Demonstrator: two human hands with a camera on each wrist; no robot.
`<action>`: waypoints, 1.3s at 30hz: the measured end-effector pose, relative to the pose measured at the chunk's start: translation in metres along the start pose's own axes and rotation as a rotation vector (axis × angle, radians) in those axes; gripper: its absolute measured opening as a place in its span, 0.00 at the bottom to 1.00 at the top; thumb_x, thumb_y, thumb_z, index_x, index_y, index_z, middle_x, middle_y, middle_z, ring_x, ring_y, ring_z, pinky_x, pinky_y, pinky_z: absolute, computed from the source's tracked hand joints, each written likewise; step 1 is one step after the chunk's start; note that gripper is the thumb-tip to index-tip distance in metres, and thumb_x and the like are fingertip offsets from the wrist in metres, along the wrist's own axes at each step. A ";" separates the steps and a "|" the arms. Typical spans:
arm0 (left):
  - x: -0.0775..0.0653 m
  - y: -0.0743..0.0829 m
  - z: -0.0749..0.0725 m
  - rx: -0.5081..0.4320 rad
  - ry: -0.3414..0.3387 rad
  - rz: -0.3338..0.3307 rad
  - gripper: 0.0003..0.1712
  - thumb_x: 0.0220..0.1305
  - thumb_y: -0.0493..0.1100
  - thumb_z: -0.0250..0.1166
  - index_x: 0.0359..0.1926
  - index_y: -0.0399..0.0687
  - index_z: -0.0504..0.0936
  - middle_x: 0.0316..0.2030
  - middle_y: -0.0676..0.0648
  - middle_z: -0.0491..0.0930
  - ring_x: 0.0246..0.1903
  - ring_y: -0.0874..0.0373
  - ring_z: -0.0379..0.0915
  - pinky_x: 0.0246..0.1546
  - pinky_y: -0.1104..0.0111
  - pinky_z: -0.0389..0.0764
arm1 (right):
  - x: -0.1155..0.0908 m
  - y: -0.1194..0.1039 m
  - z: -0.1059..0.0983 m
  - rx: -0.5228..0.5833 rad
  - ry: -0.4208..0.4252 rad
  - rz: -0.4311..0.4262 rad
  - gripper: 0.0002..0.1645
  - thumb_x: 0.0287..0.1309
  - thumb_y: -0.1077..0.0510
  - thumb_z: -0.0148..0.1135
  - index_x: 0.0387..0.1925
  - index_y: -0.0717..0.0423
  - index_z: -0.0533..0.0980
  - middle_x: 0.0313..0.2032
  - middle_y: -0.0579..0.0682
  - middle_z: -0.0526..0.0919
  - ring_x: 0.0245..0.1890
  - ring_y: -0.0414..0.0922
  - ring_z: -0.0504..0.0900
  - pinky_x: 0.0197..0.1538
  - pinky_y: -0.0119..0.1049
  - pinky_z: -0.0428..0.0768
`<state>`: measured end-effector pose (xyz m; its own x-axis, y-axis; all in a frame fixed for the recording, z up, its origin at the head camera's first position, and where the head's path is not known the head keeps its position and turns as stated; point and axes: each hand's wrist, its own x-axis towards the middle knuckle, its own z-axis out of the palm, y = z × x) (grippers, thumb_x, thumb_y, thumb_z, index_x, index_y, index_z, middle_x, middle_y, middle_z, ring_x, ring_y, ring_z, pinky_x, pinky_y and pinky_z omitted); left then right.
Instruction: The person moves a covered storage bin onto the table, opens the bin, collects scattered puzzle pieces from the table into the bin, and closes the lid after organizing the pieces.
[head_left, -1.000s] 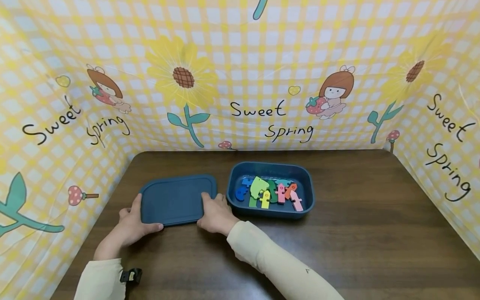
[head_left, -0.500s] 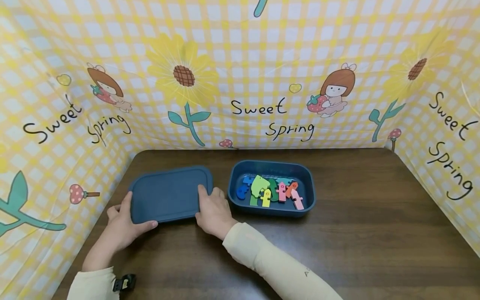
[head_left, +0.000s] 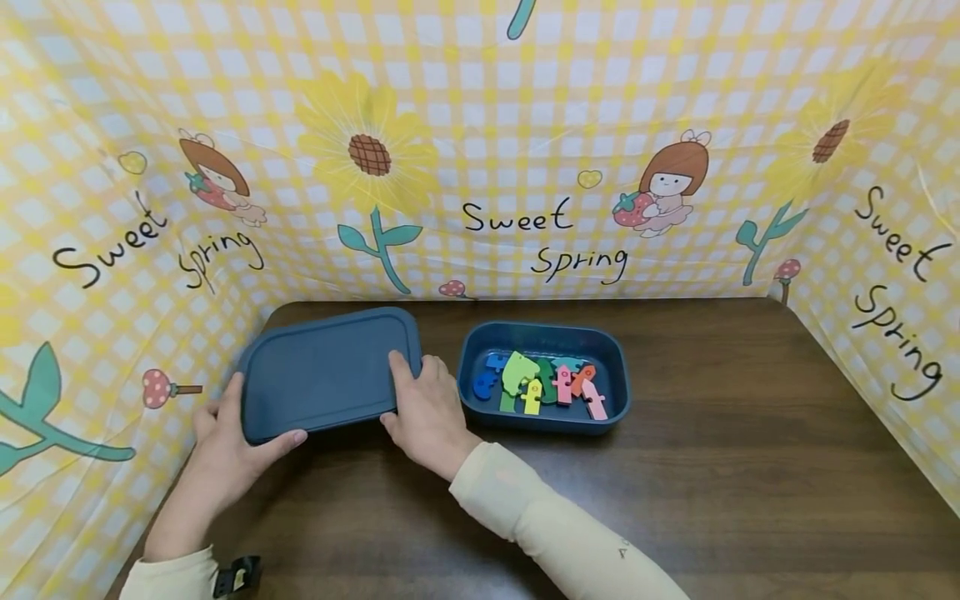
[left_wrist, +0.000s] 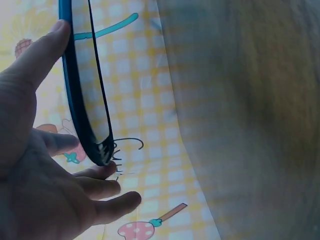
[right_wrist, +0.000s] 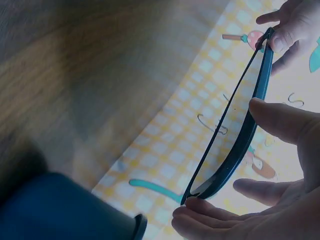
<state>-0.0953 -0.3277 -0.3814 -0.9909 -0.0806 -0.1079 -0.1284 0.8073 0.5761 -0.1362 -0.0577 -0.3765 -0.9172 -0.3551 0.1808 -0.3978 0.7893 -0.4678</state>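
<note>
A dark blue rectangular lid (head_left: 322, 371) is held tilted above the table, between both hands. My left hand (head_left: 221, 458) grips its left end, the thumb along the near edge and the fingers at the left side. At the right end my right hand (head_left: 431, 412) holds it, index finger over the top and thumb at the near edge. The right wrist view shows the lid (right_wrist: 245, 137) edge-on, its rim between the thumb and fingers. Just right of that hand stands a dark blue box (head_left: 540, 423) without a cover, with several colourful puzzle pieces (head_left: 519, 372) inside.
The brown wooden table (head_left: 720, 467) runs back to a yellow checked cloth (head_left: 495, 125) with flowers and lettering, which hangs behind and on both sides. The cloth's left side is close to the left hand. In the right wrist view, the box (right_wrist: 65, 212) is near the right hand.
Both hands have moved left and raised the lid, which has tilted with its right end farther back. The box and the puzzle pieces in it have stayed put.
</note>
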 end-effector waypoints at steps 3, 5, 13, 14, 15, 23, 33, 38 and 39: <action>0.000 0.008 0.001 -0.019 0.041 0.031 0.71 0.64 0.65 0.67 0.79 0.44 0.22 0.67 0.14 0.28 0.56 0.12 0.52 0.47 0.28 0.64 | 0.000 0.006 -0.007 0.007 0.030 -0.021 0.48 0.60 0.46 0.73 0.76 0.50 0.60 0.64 0.63 0.69 0.64 0.56 0.67 0.71 0.48 0.61; 0.001 0.013 0.002 -0.028 0.066 0.055 0.69 0.64 0.64 0.68 0.79 0.45 0.24 0.68 0.16 0.30 0.54 0.14 0.55 0.46 0.29 0.65 | -0.001 0.010 -0.011 0.020 0.041 -0.025 0.48 0.60 0.46 0.73 0.76 0.50 0.60 0.63 0.63 0.70 0.65 0.56 0.67 0.72 0.51 0.58; 0.008 0.038 0.016 -0.033 0.144 0.140 0.69 0.62 0.63 0.71 0.81 0.47 0.29 0.69 0.17 0.34 0.55 0.14 0.57 0.47 0.29 0.66 | -0.010 0.032 -0.028 0.053 0.086 -0.023 0.50 0.61 0.48 0.73 0.78 0.51 0.59 0.63 0.65 0.72 0.65 0.59 0.68 0.72 0.57 0.56; 0.009 0.040 0.018 -0.032 0.145 0.145 0.69 0.62 0.63 0.71 0.81 0.47 0.29 0.69 0.18 0.35 0.55 0.14 0.57 0.47 0.30 0.67 | -0.012 0.035 -0.029 0.054 0.086 -0.017 0.50 0.61 0.48 0.73 0.78 0.50 0.58 0.63 0.65 0.71 0.66 0.59 0.68 0.72 0.57 0.56; 0.010 0.043 0.021 -0.033 0.147 0.151 0.69 0.61 0.63 0.71 0.81 0.47 0.30 0.69 0.18 0.36 0.55 0.14 0.58 0.48 0.30 0.67 | -0.013 0.038 -0.031 0.059 0.086 -0.011 0.51 0.61 0.49 0.73 0.78 0.50 0.57 0.64 0.66 0.71 0.66 0.59 0.68 0.72 0.57 0.56; 0.019 0.064 0.038 -0.048 0.126 0.184 0.69 0.60 0.65 0.71 0.81 0.50 0.32 0.69 0.20 0.39 0.59 0.18 0.58 0.53 0.32 0.66 | -0.026 0.061 -0.046 0.100 0.107 0.052 0.53 0.59 0.51 0.74 0.79 0.48 0.55 0.65 0.65 0.69 0.64 0.59 0.67 0.68 0.56 0.63; 0.030 0.090 0.063 -0.054 0.109 0.271 0.67 0.61 0.59 0.72 0.81 0.50 0.33 0.67 0.21 0.47 0.61 0.22 0.58 0.57 0.34 0.65 | -0.042 0.091 -0.062 0.123 0.123 0.178 0.54 0.58 0.53 0.76 0.79 0.46 0.57 0.67 0.66 0.67 0.66 0.62 0.66 0.66 0.61 0.66; 0.034 0.103 0.077 -0.053 0.095 0.308 0.66 0.62 0.52 0.74 0.81 0.50 0.32 0.66 0.21 0.50 0.62 0.23 0.59 0.58 0.35 0.65 | -0.053 0.108 -0.069 0.126 0.160 0.193 0.55 0.56 0.53 0.77 0.79 0.46 0.57 0.67 0.68 0.67 0.66 0.64 0.67 0.65 0.62 0.66; 0.034 0.106 0.080 -0.056 0.086 0.314 0.66 0.63 0.52 0.74 0.81 0.51 0.32 0.67 0.21 0.50 0.62 0.24 0.60 0.58 0.36 0.65 | -0.055 0.112 -0.071 0.122 0.167 0.192 0.55 0.56 0.53 0.77 0.79 0.47 0.57 0.67 0.69 0.68 0.65 0.65 0.67 0.65 0.61 0.67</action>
<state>-0.1398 -0.1978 -0.3889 -0.9818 0.1163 0.1499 0.1846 0.7675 0.6139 -0.1316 0.0854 -0.3776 -0.9706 -0.1097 0.2141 -0.2200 0.7644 -0.6060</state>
